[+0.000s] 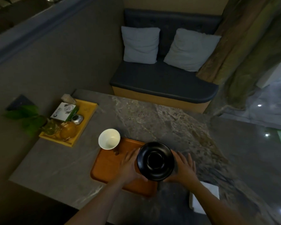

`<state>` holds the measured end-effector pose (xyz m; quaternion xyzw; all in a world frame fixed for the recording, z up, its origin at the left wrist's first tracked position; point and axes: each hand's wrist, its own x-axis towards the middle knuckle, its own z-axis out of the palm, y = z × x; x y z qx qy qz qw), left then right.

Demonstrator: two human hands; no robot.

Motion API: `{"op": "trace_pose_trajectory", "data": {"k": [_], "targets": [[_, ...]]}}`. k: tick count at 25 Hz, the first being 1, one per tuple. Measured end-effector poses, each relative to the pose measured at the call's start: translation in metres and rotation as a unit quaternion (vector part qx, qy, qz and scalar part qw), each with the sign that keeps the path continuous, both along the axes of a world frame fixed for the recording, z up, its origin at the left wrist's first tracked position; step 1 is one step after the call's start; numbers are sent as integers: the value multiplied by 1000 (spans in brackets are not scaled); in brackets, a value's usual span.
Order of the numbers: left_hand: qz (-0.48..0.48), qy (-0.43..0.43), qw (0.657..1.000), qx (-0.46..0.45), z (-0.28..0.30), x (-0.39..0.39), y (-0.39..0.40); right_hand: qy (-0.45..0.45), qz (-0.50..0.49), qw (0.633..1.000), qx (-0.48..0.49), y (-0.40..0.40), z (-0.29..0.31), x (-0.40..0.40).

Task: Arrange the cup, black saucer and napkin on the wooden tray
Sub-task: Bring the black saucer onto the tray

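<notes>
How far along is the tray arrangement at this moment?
Done: the white cup appears to sit at the far left corner of the wooden tray, though whether it stands fully on it is unclear. In hand: the left hand and right hand hold the black saucer by its sides over the tray. Left: the napkin lies on the table, off the tray.

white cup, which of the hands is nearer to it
Left. The left hand is just right of and nearer the camera than the white cup; the right hand is beyond the black saucer.

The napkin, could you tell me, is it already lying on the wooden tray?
No, the white napkin lies on the table, right of the wooden tray.
</notes>
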<state>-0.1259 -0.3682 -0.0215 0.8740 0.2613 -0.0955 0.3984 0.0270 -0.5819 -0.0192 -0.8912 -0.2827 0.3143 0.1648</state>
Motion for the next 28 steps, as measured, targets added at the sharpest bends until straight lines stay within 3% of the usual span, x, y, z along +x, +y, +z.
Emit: {"op": "trace_pose_trajectory", "data": {"k": [5, 17, 28], "targets": [[-2, -43, 998, -42, -14, -26, 24, 17, -29, 999, -3, 15, -14, -37], [-101, 55, 993, 14, -47, -42, 57, -6, -99, 995, -15, 28, -45, -84], [-99, 60, 992, 46, -64, -34, 55, -28, -61, 997, -49, 32, -46, -68]]}}
